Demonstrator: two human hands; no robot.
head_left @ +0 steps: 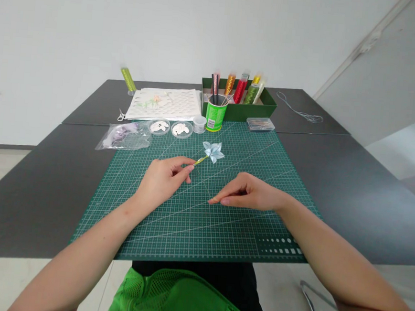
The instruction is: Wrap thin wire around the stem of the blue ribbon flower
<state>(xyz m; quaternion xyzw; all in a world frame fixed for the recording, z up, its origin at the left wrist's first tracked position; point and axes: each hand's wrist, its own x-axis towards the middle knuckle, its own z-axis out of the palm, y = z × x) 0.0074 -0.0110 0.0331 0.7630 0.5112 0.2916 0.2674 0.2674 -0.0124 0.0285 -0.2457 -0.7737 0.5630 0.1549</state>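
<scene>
The dark table (352, 186) carries a green cutting mat (195, 221). The left hand (162, 178) pinches, between thumb and forefinger, the stem of a pale blue paper flower (213, 151). The bloom is over the mat, just beyond that hand and short of the green cup (215, 114). The right hand (247, 192) has its fingers drawn together, tips on the mat; whether they grip anything cannot be told.

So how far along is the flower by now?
Done: the pale blue flower has its petals spread atop a yellow-green stem. In hand: the left hand pinches that stem; the right hand pinches fingertips together on the cutting mat, contents too fine to see. Left, probably: white pieces in two dishes lie unused.
</scene>
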